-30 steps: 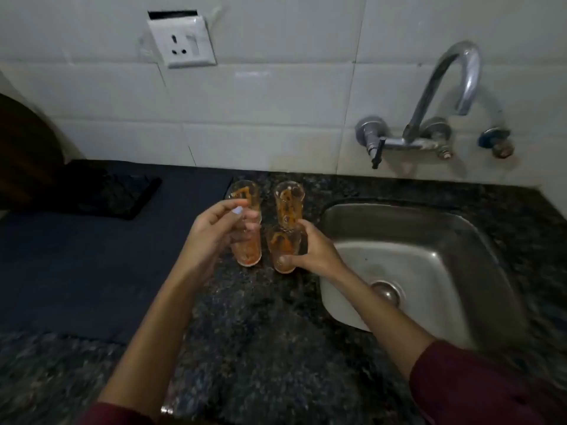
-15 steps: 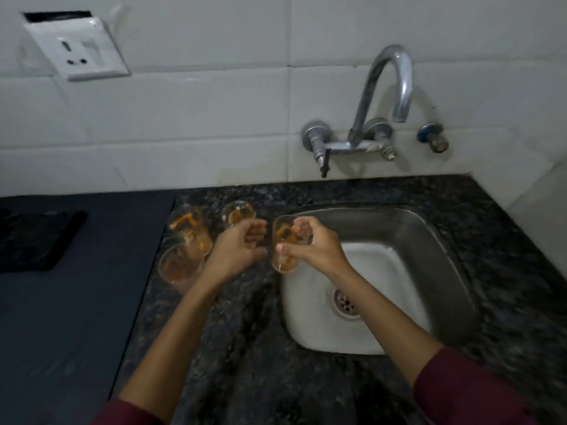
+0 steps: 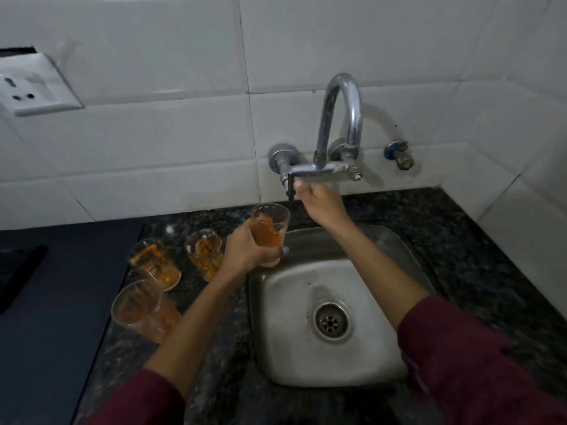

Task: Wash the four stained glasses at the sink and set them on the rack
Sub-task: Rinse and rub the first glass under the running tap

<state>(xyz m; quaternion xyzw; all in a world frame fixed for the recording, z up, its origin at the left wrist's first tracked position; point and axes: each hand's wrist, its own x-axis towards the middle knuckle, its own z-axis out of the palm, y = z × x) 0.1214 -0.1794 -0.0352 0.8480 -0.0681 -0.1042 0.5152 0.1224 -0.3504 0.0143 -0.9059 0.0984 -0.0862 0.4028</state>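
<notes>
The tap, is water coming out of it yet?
No. Nothing runs from the tap spout and the sink looks dry. The right hand is only at the tap's lever.

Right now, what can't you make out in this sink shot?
- Rack: not in the head view at all.
- Right hand at the tap lever: fingertips blurred, so whether it grips is unclear.
- Middle glass: its right side is hidden behind the left hand, which holds the lifted glass.
- Wall socket: cut off by the left edge.
- Water flow: none visible, too dim to be sure.
</notes>
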